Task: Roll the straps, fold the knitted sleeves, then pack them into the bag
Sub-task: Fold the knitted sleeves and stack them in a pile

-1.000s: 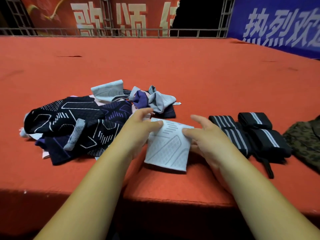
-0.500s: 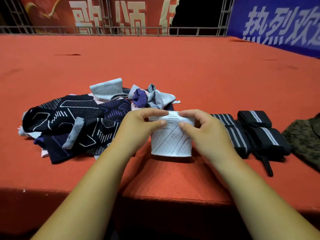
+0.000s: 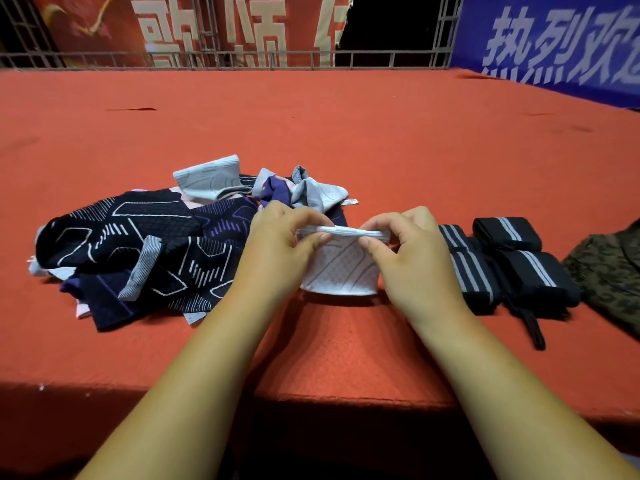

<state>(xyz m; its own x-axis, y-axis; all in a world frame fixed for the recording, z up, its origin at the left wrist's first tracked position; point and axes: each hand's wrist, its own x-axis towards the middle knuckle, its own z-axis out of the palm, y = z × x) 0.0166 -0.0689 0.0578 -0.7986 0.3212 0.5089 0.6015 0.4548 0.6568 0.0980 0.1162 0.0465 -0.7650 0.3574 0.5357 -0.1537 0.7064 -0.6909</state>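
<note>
A light grey knitted sleeve with a diamond pattern stands folded on the red surface between my hands. My left hand pinches its upper edge at the left end. My right hand pinches the same edge at the right end. To the left lies a pile of knitted sleeves, dark with white and purple lines, with grey ones on top at the back. Several rolled black straps with grey stripes lie to the right. The camouflage bag shows at the right edge.
The red surface's front edge drops into shadow just below my forearms. A metal railing and red and blue banners stand at the far side. A loose black strap end trails toward me.
The grey sleeve lay flat a second ago. Both hands have folded it over and brought its edges together, and it now stands shorter, pinched along the top.
</note>
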